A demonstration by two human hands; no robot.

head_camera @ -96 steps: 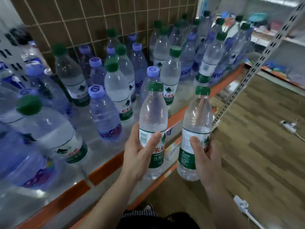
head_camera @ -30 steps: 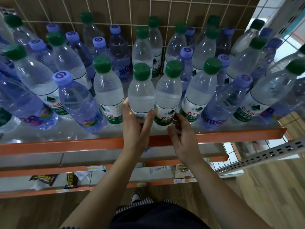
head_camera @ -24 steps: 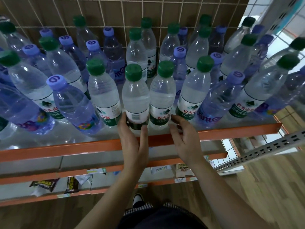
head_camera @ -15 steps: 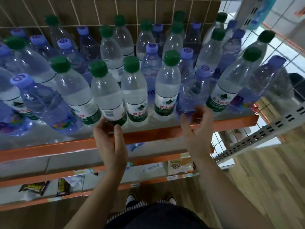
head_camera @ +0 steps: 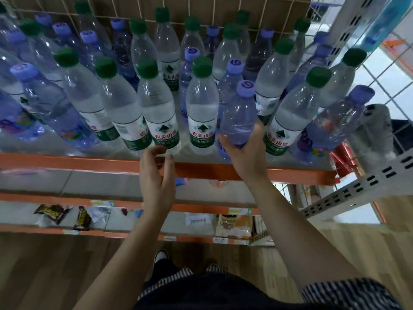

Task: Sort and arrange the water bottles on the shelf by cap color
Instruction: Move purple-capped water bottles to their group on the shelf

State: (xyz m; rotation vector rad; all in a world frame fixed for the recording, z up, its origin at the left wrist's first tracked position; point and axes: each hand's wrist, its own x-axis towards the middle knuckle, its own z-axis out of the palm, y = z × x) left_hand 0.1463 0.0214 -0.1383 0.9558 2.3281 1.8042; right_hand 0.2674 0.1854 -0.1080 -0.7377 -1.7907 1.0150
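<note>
The shelf has an orange front rail and a wire mesh back, and carries a dense, mixed stock of sealed plastic water bottles, all upright and all full.

Front row, left to right:
- One purple-capped, purple-tinted bottle.
- A run of green-capped bottles with clear walls and white-and-green labels, standing close side by side.
- The held purple-capped bottle, between two green-capped ones.
- The right-end purple bottle.

Behind the front row, green and purple caps are intermixed with no grouping evident.

The right hand grips the held purple-capped bottle low on its body. The thumb is on its left side and the fingers wrap round the right. The hand covers the bottle's base, so whether it stands on the shelf cannot be told.

The left hand is in front of the orange rail, just below the green-capped run. Its fingers are loosely curled, holding nothing and touching no bottle.

Two lower shelves hold dark snack packets at the left and a pale packet towards the right. The floor is wood-patterned.
</note>
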